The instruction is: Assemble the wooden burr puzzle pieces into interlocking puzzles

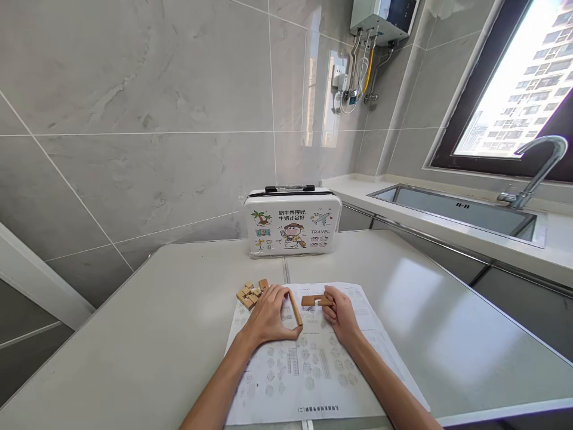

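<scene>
My left hand (270, 313) is closed in a pinch on a long wooden bar (295, 307), held between thumb and fingertips over a printed instruction sheet (308, 370). My right hand (340, 310) grips a notched wooden piece (312, 300) at its right end, fingers curled on it. The two pieces lie a short gap apart, just above the paper. A small pile of several wooden puzzle pieces (251, 292) sits on the table left of my left hand.
A white cartoon-printed case (293, 224) with a black handle stands at the back of the grey table (147, 340). A steel sink (461, 209) with a tap (537, 170) lies at the right, under a window. A water heater (385, 18) hangs on the tiled wall.
</scene>
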### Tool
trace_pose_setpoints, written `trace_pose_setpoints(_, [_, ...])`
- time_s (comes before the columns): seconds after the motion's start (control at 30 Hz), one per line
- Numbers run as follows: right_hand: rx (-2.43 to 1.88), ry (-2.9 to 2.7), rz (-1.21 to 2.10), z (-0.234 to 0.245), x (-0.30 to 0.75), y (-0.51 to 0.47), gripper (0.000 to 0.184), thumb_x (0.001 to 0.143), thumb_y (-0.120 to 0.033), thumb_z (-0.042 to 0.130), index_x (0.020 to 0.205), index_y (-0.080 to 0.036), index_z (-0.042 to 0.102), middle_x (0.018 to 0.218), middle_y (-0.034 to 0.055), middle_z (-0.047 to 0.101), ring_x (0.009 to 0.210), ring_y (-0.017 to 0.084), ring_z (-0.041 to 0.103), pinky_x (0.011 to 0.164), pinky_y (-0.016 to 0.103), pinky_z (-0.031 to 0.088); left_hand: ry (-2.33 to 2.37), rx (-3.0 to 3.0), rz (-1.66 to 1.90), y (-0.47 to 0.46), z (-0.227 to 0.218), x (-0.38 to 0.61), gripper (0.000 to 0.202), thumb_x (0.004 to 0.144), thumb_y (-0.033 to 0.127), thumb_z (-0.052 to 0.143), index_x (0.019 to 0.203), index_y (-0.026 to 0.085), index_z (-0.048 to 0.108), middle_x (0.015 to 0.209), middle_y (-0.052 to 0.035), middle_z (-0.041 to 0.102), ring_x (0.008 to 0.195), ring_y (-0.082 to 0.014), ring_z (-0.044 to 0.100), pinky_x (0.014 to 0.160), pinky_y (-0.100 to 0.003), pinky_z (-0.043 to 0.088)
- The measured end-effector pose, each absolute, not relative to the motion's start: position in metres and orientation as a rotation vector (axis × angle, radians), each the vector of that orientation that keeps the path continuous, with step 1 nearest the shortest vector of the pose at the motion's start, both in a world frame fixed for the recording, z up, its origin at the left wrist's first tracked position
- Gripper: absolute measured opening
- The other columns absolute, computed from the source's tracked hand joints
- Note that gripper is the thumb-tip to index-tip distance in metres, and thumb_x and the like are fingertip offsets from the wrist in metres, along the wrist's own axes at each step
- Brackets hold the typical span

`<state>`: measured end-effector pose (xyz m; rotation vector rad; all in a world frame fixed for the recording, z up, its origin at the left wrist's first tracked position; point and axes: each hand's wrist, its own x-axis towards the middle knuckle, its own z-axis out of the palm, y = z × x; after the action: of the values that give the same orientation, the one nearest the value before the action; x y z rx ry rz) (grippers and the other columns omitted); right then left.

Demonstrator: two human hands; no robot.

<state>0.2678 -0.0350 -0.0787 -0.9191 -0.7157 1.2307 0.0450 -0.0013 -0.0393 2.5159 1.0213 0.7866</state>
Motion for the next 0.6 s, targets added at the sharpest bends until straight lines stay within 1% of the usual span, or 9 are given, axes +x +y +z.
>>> trace_pose_setpoints(0.1, [-0.981,-0.836,1.162,-0.078,0.26,-0.037,0.054,0.084,-0.059,0.079,0.062,-0.023,0.044,0.051,-0.0088,0.033,0.04,0.007,0.024,0.038,0.024,0.015,1.006,2.556,0.823,-0.003,-0.039,0.046,0.073,0.06,0.042,0.088,0.125,0.025,0.058,0.136,-0.0139,0.057,0.131,-0.0412,0.052,0.11,-0.057,0.046])
trace_pose_setpoints(0.2, [-1.024,-0.948,1.085,-0.076,0.255,-0.038,0.055,0.084,-0.063,0.079,0.062,-0.023,0.049,0.053,-0.0067,0.037,0.044,0.009,0.026,0.042,0.026,0.019,1.004,2.586,0.85,-0.003,-0.042,0.045,0.072,0.06,0.04,0.089,0.124,0.025,0.059,0.143,-0.0146,0.053,0.14,-0.0438,0.043,0.113,-0.059,0.043])
trace_pose_setpoints(0.33, [-1.061,-1.083,0.969,-0.075,0.252,-0.039,0.048,0.085,-0.062,0.078,0.065,-0.023,0.06,0.059,-0.0025,0.049,0.054,0.014,0.038,0.05,0.028,0.031,1.001,2.596,0.826,-0.002,-0.048,0.046,0.072,0.063,0.04,0.088,0.126,0.024,0.057,0.145,-0.0159,0.052,0.142,-0.043,0.042,0.117,-0.06,0.04])
trace_pose_setpoints(0.4, [-1.083,-1.146,0.926,-0.078,0.25,-0.039,0.044,0.087,-0.061,0.077,0.07,-0.023,0.065,0.062,-0.0018,0.052,0.057,0.015,0.041,0.053,0.028,0.033,1.004,2.606,0.809,-0.003,-0.05,0.049,0.073,0.065,0.041,0.087,0.128,0.023,0.055,0.145,-0.0168,0.051,0.143,-0.0421,0.042,0.118,-0.06,0.04])
trace_pose_setpoints(0.5, [-1.13,-1.228,0.885,-0.084,0.249,-0.039,0.035,0.089,-0.059,0.075,0.081,-0.025,0.069,0.059,-0.0043,0.048,0.054,0.015,0.039,0.053,0.027,0.031,1.018,2.62,0.814,-0.004,-0.053,0.053,0.071,0.068,0.042,0.085,0.13,0.023,0.054,0.146,-0.0171,0.051,0.143,-0.0412,0.042,0.118,-0.058,0.04])
trace_pose_setpoints(0.6, [-1.19,-1.296,0.814,-0.09,0.248,-0.039,0.028,0.09,-0.055,0.075,0.098,-0.029,0.069,0.056,-0.0068,0.043,0.051,0.016,0.038,0.053,0.027,0.029,1.028,2.627,0.844,-0.005,-0.054,0.055,0.069,0.071,0.04,0.083,0.131,0.024,0.055,0.144,-0.0163,0.053,0.142,-0.0409,0.043,0.118,-0.058,0.039])
